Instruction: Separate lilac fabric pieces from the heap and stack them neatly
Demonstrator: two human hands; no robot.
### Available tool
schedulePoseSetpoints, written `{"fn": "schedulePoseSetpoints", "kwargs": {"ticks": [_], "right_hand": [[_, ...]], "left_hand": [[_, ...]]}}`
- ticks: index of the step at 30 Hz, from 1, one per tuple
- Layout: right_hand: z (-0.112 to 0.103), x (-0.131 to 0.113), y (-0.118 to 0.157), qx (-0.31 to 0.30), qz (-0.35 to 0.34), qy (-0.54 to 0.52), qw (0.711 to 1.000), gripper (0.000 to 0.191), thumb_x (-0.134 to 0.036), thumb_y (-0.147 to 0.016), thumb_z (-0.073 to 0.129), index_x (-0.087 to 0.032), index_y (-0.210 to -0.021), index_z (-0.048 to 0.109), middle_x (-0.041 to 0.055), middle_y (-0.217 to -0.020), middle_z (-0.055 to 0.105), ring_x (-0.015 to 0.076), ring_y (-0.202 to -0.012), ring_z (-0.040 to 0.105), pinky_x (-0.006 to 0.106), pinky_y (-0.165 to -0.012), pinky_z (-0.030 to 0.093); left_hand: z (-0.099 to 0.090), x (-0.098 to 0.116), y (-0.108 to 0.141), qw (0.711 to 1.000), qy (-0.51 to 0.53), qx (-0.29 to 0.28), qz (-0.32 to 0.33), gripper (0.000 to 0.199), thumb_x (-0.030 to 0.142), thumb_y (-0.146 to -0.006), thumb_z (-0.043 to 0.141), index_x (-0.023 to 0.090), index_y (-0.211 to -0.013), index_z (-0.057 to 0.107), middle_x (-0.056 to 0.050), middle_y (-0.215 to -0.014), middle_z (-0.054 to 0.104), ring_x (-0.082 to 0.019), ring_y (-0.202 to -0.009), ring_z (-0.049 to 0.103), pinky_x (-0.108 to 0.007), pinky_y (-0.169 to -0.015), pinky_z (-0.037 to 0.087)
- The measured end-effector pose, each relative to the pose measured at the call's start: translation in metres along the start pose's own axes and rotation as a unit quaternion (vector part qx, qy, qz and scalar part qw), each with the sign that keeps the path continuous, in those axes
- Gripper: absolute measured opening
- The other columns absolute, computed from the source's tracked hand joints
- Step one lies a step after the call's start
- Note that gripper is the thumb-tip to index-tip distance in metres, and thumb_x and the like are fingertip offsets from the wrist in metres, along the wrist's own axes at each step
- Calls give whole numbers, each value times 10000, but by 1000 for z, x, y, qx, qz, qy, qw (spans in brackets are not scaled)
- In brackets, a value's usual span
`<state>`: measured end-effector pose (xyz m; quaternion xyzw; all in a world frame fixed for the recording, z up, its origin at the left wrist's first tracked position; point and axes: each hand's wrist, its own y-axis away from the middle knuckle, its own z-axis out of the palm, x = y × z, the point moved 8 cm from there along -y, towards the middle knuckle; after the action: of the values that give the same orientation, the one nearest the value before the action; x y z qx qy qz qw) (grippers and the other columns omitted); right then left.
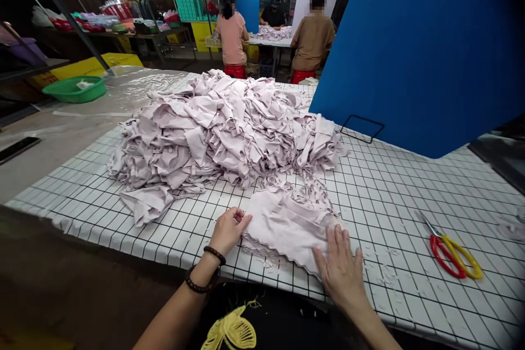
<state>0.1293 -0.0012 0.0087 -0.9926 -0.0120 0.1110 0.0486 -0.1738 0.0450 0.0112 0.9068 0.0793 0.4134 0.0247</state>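
A stack of flat, pale pink fabric pieces [287, 224] with wavy edges lies in front of me on the table. My right hand [342, 262] rests flat on its right end, fingers stretched out. At the stack's left edge is my left hand [229, 228], its fingers loosely curled and the thumb apart from them, with no cloth visibly gripped. Behind the stack rises a large heap of crumpled pale pink fabric pieces [229, 126]. Scissors [449, 249] with one red and one yellow handle lie to the right of my right hand.
A grid-patterned cloth [381, 186] covers the table, with small fabric scraps [388, 276] scattered on it. A big blue board [414, 54] stands at the right by a black wire stand [363, 128]. Leftward are a green basin [74, 89] and a phone [18, 149]. Several people sit farther back.
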Motion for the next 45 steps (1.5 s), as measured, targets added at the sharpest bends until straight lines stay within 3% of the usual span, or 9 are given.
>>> {"fn": "schedulePoseSetpoints", "kwargs": {"ticks": [5,9,13,15,20,28,34,40,45], "right_hand": [[7,25,-12,2,13,-66,998,639,-497,-902,253,-129,-1425,239,126,-1510,184,285,-1389,122,504,-1082,197],[-18,61,-17,27,131,-130,982,598,-567,-842,353,-148,-1262,427,159,-1283,498,290,-1157,474,422,-914,403],[-6,83,0,-109,254,-144,950,574,-687,-707,470,-199,-1004,534,82,-917,634,261,-793,593,387,-698,442],[0,81,3,-125,254,-172,944,556,-685,-678,504,-198,-943,549,76,-904,626,244,-797,591,350,-684,436],[-12,83,0,-17,276,-185,943,582,-648,-643,559,-178,-984,537,90,-940,615,235,-827,587,313,-662,425],[-15,77,20,-109,242,-172,949,422,-635,-689,519,-222,-661,596,34,-671,649,188,-601,566,280,-535,370],[-10,74,17,-88,235,-212,945,397,-592,-697,546,-202,-633,579,23,-615,625,168,-583,555,256,-521,355],[-10,80,9,-93,236,-224,941,368,-560,-700,573,-194,-668,576,27,-668,647,160,-608,563,246,-531,355],[-8,84,16,-93,250,-232,936,404,-583,-681,595,-180,-713,582,51,-727,669,165,-633,587,243,-533,363]], "left_hand": [[1,-4,2,1000,13,-1,-19,334,510,-776,537,187,-852,580,-20,-767,626,-159,-712,585,-255,-654,430],[10,-15,-1,996,52,-54,-50,484,574,-750,542,164,-1005,579,-43,-822,646,-171,-724,608,-260,-646,450],[19,-19,-6,990,54,-116,-65,505,612,-726,546,158,-940,601,-44,-769,662,-178,-681,621,-252,-595,442],[18,-18,-10,989,33,-126,-68,506,613,-702,570,153,-911,603,-45,-748,661,-182,-670,620,-250,-582,434],[11,-5,-17,992,-53,-111,-30,450,616,-697,565,176,-788,584,-44,-766,646,-198,-739,609,-253,-608,411],[16,-5,-16,992,-47,-112,-37,447,600,-777,474,179,-914,539,-28,-724,622,-180,-670,596,-249,-577,410],[22,-10,-18,991,-36,-119,-44,488,614,-779,479,172,-986,500,-23,-755,612,-138,-562,571,-228,-497,414],[25,-11,-18,987,-28,-147,-67,629,627,-767,501,137,-1156,431,-105,-977,609,-114,-486,571,-241,-441,429],[26,-8,-19,984,-67,-153,-66,671,656,-739,505,125,-1142,430,-55,-795,619,-142,-457,566,-255,-446,422]]}}
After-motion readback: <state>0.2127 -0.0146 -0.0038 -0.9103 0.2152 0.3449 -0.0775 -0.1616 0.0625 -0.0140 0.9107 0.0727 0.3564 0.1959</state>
